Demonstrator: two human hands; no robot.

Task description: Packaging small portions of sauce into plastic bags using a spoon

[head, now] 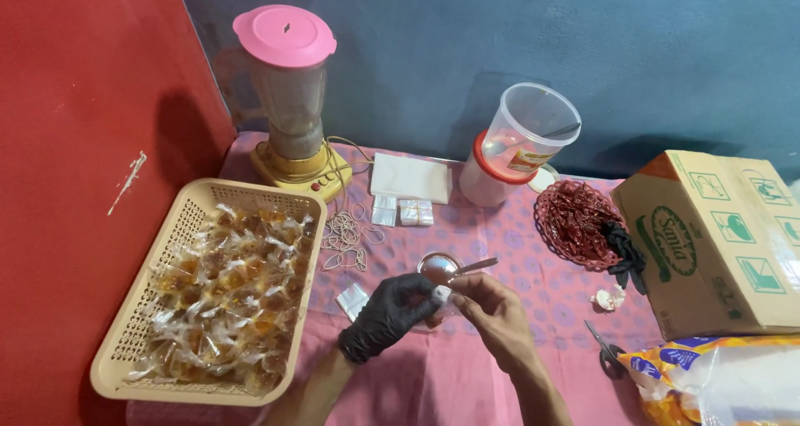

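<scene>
Packet (441,294) pinched between gloved left hand (390,312) and bare right hand (490,305) — spoon (473,266) just above, over pink surface (517,251).

Left hand (390,313): black glove. Right hand (492,309): bare, no sleeve.

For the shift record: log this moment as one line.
left hand: black glove, at small plastic bag | right hand: bare, pinching bag | spoon in small bowl | basket left
</scene>
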